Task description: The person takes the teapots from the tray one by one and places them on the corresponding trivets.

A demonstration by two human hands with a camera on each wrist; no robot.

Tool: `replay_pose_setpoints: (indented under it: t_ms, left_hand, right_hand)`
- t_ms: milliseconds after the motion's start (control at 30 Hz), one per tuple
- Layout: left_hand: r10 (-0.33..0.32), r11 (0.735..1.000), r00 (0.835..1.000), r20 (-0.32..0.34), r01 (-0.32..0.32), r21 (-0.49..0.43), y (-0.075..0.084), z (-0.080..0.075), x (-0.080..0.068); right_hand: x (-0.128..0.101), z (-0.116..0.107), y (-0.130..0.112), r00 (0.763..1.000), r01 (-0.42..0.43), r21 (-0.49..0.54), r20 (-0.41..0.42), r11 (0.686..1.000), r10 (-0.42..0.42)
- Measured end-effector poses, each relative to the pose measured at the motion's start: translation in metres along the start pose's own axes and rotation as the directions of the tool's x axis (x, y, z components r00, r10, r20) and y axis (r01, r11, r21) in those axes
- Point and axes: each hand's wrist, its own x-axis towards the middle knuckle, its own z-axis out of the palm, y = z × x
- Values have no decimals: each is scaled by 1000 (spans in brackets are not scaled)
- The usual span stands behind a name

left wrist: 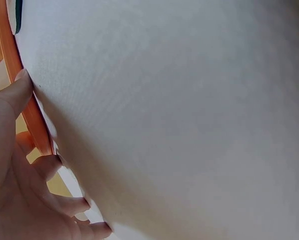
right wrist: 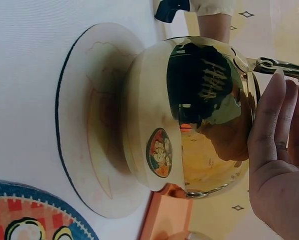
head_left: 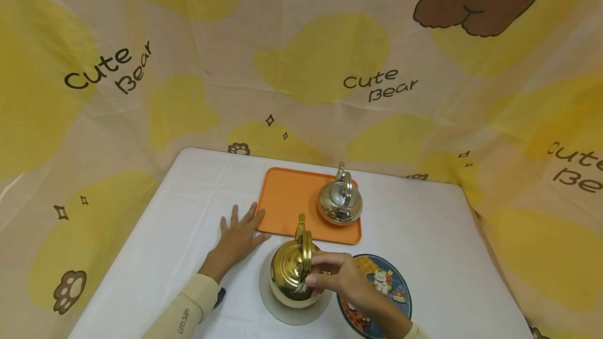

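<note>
A gold teapot (head_left: 286, 268) with an upright handle sits over a pale round mat (head_left: 306, 319), its spout pointing toward the orange tray (head_left: 287, 198). My right hand (head_left: 339, 279) holds its handle, thumb and fingers about it. The right wrist view shows the fingers (right wrist: 269, 115) along the handle, beside the shiny teapot body (right wrist: 149, 105). With fingers spread, my left hand (head_left: 237, 239) rests on the white table at the tray's near left corner. In the left wrist view its thumb (left wrist: 20, 90) touches the tray's rim (left wrist: 37, 122).
A silver teapot (head_left: 338, 205) stands on the tray's right side. Partly under my right forearm lies a blue round mat (head_left: 400, 281) with cartoon pictures. The white table (head_left: 424, 224) meets a yellow printed curtain (head_left: 320, 61) at the back and sides.
</note>
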Motion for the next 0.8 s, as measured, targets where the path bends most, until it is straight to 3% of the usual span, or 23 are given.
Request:
replay_pose_setpoints:
  t_ms: [200,800]
  left_hand:
    - [-8,1000,1000,17,8,-1,-1,1,1]
    - [-8,1000,1000,11,8,9,1,-2,0]
  right_hand:
    - [-2,0,4,999,-42,-20,-16,999,42]
    - [-11,1,15,999,38,-24,-2,999,-38]
